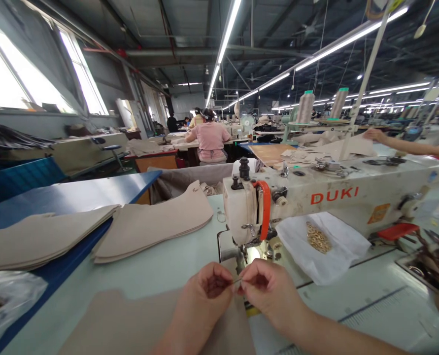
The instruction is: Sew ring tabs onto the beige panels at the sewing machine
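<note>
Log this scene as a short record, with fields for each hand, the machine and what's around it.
Left hand: pinching a small thin item, too small to identify
Right hand: fingertips at the same item
Machine: white sewing machine, marked DUKI
Near the left hand: tan cloth
Right of the needle area: gold pieces on a white sheet
Left: cloth stack on the table
Ahead: person in pink, back to camera

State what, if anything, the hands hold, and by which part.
The left hand and right hand pinch a small thin piece, seemingly by opposite ends; it's too small to identify.
</note>
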Available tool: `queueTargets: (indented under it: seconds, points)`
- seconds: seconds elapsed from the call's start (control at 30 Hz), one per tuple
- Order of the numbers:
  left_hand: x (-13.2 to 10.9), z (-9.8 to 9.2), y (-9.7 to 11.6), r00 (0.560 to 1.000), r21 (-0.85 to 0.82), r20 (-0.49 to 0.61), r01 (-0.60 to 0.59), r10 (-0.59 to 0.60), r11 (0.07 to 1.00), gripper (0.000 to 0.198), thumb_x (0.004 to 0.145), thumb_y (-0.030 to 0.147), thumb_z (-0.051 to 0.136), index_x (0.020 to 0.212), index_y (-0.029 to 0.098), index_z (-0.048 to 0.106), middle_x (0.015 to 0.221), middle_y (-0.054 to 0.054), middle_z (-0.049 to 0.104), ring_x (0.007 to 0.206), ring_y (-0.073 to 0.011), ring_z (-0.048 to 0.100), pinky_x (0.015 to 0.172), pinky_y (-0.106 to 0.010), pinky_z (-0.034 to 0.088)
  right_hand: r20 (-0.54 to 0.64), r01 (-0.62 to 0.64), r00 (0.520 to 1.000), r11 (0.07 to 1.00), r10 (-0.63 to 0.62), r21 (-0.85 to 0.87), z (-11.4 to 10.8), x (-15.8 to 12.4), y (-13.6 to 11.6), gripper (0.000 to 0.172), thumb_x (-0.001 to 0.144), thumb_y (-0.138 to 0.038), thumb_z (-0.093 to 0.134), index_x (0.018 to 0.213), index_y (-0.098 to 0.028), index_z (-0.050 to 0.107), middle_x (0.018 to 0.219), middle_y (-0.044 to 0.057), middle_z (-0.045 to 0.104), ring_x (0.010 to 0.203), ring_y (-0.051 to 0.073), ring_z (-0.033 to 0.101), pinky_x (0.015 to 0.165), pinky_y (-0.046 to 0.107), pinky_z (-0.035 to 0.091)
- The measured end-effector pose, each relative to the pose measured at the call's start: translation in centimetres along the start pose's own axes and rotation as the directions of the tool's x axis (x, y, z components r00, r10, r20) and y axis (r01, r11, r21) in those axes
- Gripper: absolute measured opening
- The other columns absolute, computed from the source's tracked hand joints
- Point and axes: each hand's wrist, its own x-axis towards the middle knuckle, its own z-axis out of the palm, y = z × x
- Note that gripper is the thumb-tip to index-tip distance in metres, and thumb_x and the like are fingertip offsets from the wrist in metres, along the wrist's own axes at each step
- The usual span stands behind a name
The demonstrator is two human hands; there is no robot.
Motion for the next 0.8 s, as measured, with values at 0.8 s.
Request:
queueTargets:
  seconds: [0.8]
  points:
    - [-0.3,-1.8,2.6,0.971,0.703,0.159,-0.239,0.179,0.670,0.021,0.074,0.017,0.054,0.091,0.022,0.065,0.097,-0.007,0.069,0.094,-0.0264,0.061,0.087,-0.039,0.046,0.109,-0.259,0.957,0.961,0.268,-0.096,-1.7,0.5,-1.0,0.007,0.068,-0.014,0.055,0.063,-0.019,0.056,0.054,-0.005,0.057,0.041,0.009,0.049,0.043,0.020,0.034]
